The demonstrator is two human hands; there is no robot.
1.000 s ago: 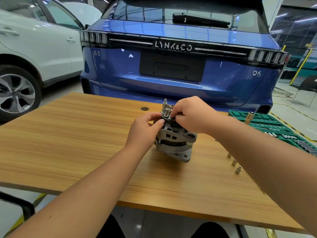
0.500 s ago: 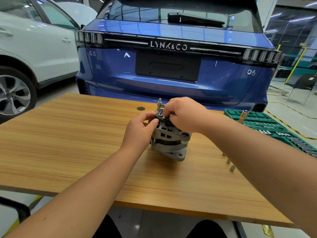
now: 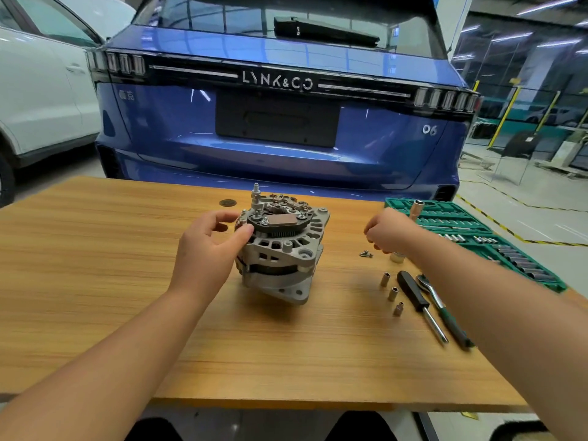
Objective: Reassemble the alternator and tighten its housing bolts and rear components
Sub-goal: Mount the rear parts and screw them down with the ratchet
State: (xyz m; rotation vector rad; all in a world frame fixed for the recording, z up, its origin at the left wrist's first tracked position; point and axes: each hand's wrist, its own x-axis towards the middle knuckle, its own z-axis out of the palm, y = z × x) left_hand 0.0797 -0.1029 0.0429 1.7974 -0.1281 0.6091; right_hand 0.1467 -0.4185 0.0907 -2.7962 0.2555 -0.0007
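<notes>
Steadying the alternator (image 3: 280, 249) at the centre of the frame, my left hand (image 3: 206, 253) curls round its left side, thumb and fingers pressed against the housing. It stands on the wooden table (image 3: 95, 265), rear parts facing up. My right hand (image 3: 389, 233) hovers right of centre above loose screws (image 3: 366, 254), fingers curled downward; I cannot tell whether it pinches anything. Lower right of it lie three small sockets (image 3: 393, 293), a black-handled screwdriver (image 3: 416, 297) and a ratchet (image 3: 442, 310). A green socket case (image 3: 477, 230) sits at the right edge, a blue car (image 3: 280, 122) behind.
</notes>
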